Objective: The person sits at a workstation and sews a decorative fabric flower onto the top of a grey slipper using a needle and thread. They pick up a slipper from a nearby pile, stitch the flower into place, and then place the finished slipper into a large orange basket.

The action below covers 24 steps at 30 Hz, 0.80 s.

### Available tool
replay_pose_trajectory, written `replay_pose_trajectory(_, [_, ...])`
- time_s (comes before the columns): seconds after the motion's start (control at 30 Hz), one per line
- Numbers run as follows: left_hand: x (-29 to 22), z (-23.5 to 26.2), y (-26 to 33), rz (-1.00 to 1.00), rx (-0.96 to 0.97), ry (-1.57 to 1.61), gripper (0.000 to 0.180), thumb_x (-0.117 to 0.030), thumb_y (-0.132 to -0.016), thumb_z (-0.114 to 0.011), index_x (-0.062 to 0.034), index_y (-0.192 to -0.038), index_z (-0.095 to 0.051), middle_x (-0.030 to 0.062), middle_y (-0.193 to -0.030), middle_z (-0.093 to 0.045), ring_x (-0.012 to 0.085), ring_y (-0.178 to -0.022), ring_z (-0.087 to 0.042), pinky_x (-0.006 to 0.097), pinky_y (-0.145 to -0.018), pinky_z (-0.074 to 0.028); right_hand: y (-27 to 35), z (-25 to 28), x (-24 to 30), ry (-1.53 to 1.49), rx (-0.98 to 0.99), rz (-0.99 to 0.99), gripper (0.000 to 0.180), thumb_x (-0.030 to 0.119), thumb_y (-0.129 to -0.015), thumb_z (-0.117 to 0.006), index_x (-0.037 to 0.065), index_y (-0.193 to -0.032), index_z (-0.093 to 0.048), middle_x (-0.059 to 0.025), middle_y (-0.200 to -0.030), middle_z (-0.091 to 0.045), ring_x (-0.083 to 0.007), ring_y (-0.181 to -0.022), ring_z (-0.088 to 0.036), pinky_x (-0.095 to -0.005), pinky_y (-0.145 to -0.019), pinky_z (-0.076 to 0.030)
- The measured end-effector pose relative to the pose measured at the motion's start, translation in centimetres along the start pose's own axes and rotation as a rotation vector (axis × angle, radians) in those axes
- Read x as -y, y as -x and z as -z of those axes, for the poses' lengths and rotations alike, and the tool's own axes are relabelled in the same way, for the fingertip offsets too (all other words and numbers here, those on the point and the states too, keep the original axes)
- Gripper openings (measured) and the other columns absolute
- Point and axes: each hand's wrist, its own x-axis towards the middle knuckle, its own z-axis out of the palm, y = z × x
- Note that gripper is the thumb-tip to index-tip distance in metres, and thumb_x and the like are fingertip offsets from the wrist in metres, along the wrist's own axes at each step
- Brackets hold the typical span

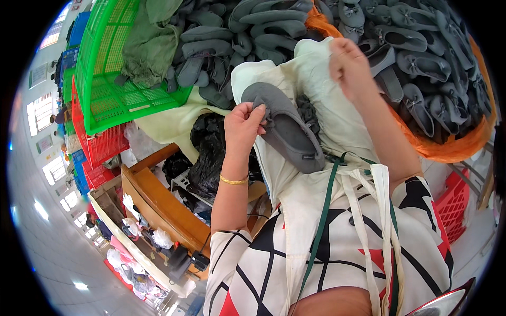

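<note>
**STATUS: ONE GRAY SHOE IN WORK, MANY MORE ON BOTH SIDES**

Head view. Reference for all places: the green basket.

1. Current piece. The shoe is to the right of the basket and nearer to me, over my cream apron. Its upper is formed and a bow sits at the front of its opening.

2. Left hand. My left hand holds the shoe, thumb and fingers pinched at the bow.

3. Right hand. My right hand is raised, farther right of the basket than the shoe and apart from it. Its fingers are curled in and slightly blurred; I cannot tell whether they pinch something fine.

4. Other pieces. A loose shoe pile reaches from the basket's open side to its right; I cannot make out bows on most of these. Farthest right of the basket, an orange bag holds a second heap, where several bows show.

5. Progress. I judge the shoe to be partway through handling: its bow is in place, but it is not yet set down with either group. Bagged shoes may be finished and the loose ones waiting; the view does not confirm this. No count is possible, since the shoes overlap.
</note>
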Motion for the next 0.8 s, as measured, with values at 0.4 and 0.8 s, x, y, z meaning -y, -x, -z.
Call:
replay_pose_trajectory(0.4, [2.2, 0.8, 2.9, -0.03, -0.085, -0.019, 0.031, -0.029, -0.099, -0.063, -0.0051, -0.081, -0.057, -0.001, -0.06, -0.055, 0.0065, -0.049, -0.051, 0.021, -0.046, -0.042, 6.2, -4.7, -7.0, 0.863, 0.337, 0.491, 0.015, 0.004, -0.091, -0.06, 0.003, -0.105, -0.057, -0.0154, -0.094, -0.059, -0.0323, -0.081, -0.06, -0.038, -0.073, -0.05])
replay_pose_trajectory(0.8, [1.8, -0.3, 3.0, -1.046, -0.344, -1.046, 0.012, -0.002, -0.081, -0.069, -0.0079, -0.09, -0.065, 0.0054, -0.07, -0.057, 0.0257, -0.063, -0.055, 0.033, -0.056, -0.047, 7.2, -4.9, -7.0, 0.826, 0.334, 0.418, 0.015, 0.002, -0.088, -0.062, 0.001, -0.102, -0.057, -0.0161, -0.092, -0.06, -0.0341, -0.084, -0.061, -0.04, -0.074, -0.05])
